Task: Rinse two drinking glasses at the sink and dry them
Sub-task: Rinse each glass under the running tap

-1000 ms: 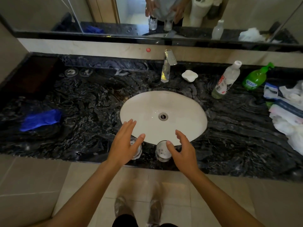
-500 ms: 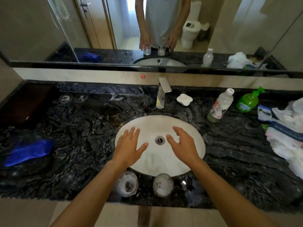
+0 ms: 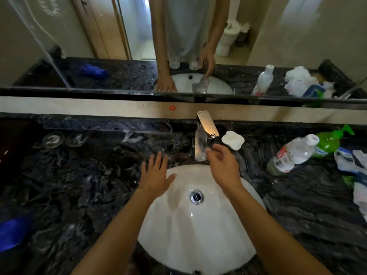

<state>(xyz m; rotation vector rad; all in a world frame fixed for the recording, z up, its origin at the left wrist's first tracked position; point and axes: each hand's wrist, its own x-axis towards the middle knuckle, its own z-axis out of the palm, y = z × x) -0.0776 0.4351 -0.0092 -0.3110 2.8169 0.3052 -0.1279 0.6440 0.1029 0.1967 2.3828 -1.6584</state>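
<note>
The white oval sink (image 3: 198,235) is set in a dark marbled counter, with a chrome faucet (image 3: 202,135) behind it. My left hand (image 3: 155,175) hovers flat and open over the sink's far left rim. My right hand (image 3: 223,165) is open beside the faucet's base, fingers spread, holding nothing. The two drinking glasses are outside the direct view; only their reflections (image 3: 183,62) show in the mirror, at the counter's front edge.
A white soap dish (image 3: 232,140) sits right of the faucet. A plastic bottle (image 3: 292,153), a green pump bottle (image 3: 329,141) and crumpled bags (image 3: 355,165) fill the right side. A blue cloth (image 3: 12,233) lies far left. Two round clear lids (image 3: 63,138) rest back left.
Both hands have moved away from the glasses at the front edge and forward over the sink; the right hand has reached the faucet. The view has tilted up, dropping the glasses out of frame.
</note>
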